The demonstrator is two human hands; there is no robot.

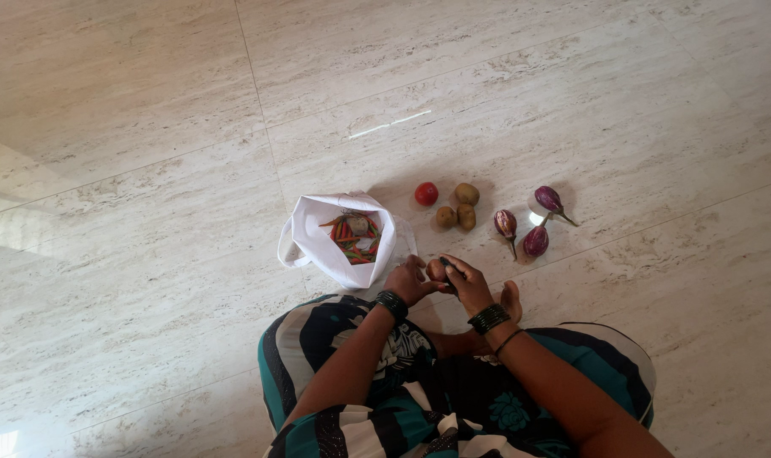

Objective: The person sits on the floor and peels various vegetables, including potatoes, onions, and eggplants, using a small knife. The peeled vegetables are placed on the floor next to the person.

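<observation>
Holding one small brown potato [436, 270] between both hands, low over the pale stone floor [148, 127], just in front of the knees.

Head view, hands:
- Left hand [407, 282]: fingers curled about the potato's left side, closed on it.
- Right hand [469, 286]: fingers [453, 273] bent over the potato's right side, with a short dark object, too small to identify, pressed against it. Probably a peeler or knife; cannot tell.
- Step judged in hand: working on the potato's skin, early in the job. Next move calls for a firm left grip and a slow turn of the potato under the right fingers.

Head view, surroundings:
- White cloth bag [318, 242], mouth open, left of the hands, holding orange and green vegetables.
- Beyond the hands: red tomato [426, 193], touching cluster of three potatoes [459, 208], three purple eggplants [530, 222] to their right.
</observation>
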